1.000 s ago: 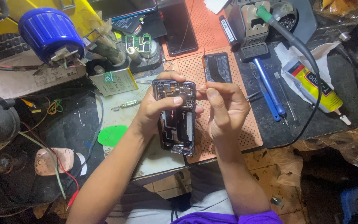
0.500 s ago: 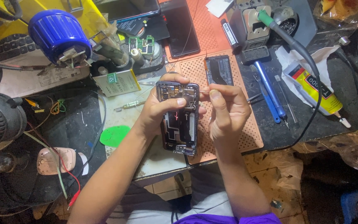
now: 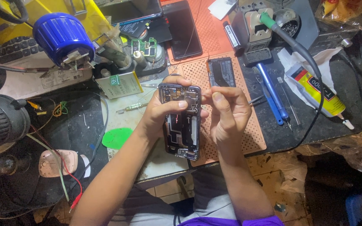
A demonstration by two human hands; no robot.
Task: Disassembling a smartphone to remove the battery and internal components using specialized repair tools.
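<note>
Left hand grip grasping opened phone, right hand grip pinching thin tool beside phone's top edge, orange perforated mat beneath.

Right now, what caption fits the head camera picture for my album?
Left hand holds an opened phone while right hand picks at it over an orange mat.

You have an opened phone with its back cover off, showing dark inner parts, metal shields near the top and a thin red line in the middle. It stands lengthwise, top end at 12 o'clock, bottom end at 6 o'clock, lifted over the orange perforated mat. A thin pointed tool touches its upper right corner at 3 o'clock.
</note>
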